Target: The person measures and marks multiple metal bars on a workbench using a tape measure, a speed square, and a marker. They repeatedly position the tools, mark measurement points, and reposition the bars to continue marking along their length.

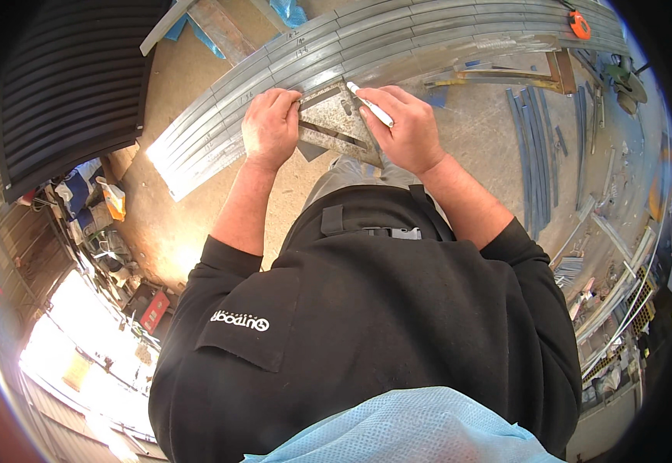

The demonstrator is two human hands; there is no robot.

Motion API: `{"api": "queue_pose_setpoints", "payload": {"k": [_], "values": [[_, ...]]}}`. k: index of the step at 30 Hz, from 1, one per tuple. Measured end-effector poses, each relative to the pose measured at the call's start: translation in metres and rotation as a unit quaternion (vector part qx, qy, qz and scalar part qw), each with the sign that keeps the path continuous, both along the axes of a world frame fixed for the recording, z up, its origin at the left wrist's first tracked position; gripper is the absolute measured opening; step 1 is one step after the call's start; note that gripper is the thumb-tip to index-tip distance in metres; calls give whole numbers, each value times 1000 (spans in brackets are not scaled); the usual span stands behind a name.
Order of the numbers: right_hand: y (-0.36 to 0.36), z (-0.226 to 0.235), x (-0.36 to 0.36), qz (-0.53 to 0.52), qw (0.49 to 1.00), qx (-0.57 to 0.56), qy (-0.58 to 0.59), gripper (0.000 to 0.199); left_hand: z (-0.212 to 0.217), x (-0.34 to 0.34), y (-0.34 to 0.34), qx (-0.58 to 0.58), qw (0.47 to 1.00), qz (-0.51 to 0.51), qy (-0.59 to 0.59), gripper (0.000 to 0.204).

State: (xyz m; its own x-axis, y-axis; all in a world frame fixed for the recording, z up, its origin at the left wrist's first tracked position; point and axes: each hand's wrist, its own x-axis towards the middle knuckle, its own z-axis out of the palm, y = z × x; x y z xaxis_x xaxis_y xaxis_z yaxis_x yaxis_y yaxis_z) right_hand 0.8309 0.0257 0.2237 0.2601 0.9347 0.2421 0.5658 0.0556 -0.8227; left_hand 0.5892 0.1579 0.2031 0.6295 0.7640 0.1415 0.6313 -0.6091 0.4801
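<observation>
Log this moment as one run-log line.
left hand: pressing metal square | right hand: holding white marker | under: metal strips

We look down over our own chest at a row of long metal strips lying side by side across a workbench. A triangular metal square lies on the near edge of the strips. Our left hand rests on its left side; our right hand, on its right, holds a marker. More metal bars lie to the right, and a tape measure sits at the far right end.
</observation>
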Motion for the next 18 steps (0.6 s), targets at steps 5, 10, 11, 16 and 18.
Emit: {"api": "queue_pose_setpoints", "payload": {"k": [5,10,11,16,18], "values": [[3,2,3,12,999,15,-41,21,1,1,1,1,1000,-1,-1,12],[3,5,4,26,997,8,-66,11,0,0,1,5,1000,-4,0,11],[2,6,5,31,997,-8,-68,10,-1,0,1,4,1000,-5,-1,11],[-4,12,6,14,999,-19,-46,14,0,0,2,-2,1000,-5,0,11],[-11,14,7,12,998,-43,-33,15,1,1,2,-11,1000,-3,-14,11]]}}
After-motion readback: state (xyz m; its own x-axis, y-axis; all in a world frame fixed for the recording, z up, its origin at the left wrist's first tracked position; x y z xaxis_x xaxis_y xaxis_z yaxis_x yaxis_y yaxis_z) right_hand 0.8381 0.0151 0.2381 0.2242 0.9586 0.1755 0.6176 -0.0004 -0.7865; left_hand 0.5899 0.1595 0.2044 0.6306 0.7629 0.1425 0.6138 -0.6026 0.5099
